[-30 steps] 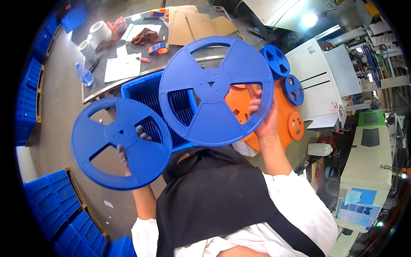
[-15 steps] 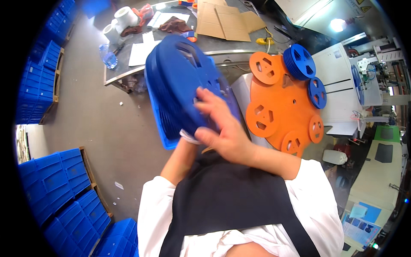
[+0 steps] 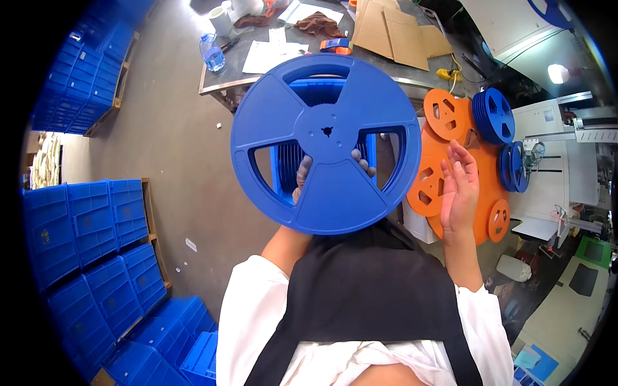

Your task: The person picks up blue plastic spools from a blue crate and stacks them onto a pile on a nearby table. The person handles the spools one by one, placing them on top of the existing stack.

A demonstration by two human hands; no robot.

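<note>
A large blue plastic reel with three cut-out windows faces me, nearly level in front of my apron. My left hand holds it from beneath. Through two of the windows its fingers show greyish, while the reel covers the rest of the hand. My right hand is raised to the right of the reel, fingers stretched out and holding nothing. Behind it lies the round orange turntable, which carries orange reels and a stack of blue reels. Under the held reel, a blue crate with more blue reels partly shows.
Ahead stands a grey table with cardboard, an orange-and-blue tape roll, brown cloth and a water bottle. Blue crates are stacked along the left. Machinery lines the right.
The blue reel has come from a steep tilt to nearly level, facing me. My right hand has left its surface and moved right. The whole view has shifted.
</note>
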